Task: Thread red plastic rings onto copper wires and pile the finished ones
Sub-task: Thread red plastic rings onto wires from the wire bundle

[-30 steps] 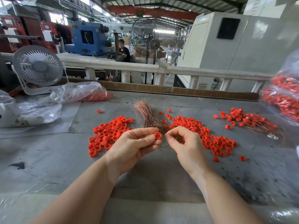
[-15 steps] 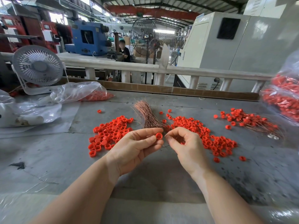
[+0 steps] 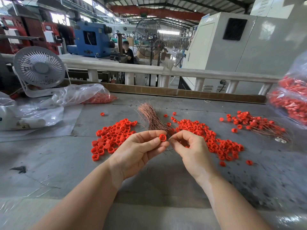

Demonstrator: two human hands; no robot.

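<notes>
above the table point(image 3: 49, 163), both hands and red ring point(image 3: 162, 137) unmoved since before

In front of me is a grey worktable point(image 3: 58, 156), its surface dull and stained with dark marks. On it, left of the middle, lies a heap of loose red rings point(image 3: 113, 136). A bundle of copper wires point(image 3: 152, 117) lies behind the middle, and right of it a second, longer spread of red rings point(image 3: 214, 140). Far right lies the pile of finished wires with rings point(image 3: 254, 123). On the left side lie clear plastic bags point(image 3: 74, 95), one with red pieces inside, and a small white fan point(image 3: 39, 70) stands near the back edge. At the right edge is another bag of red parts point(image 3: 292, 100).
</notes>
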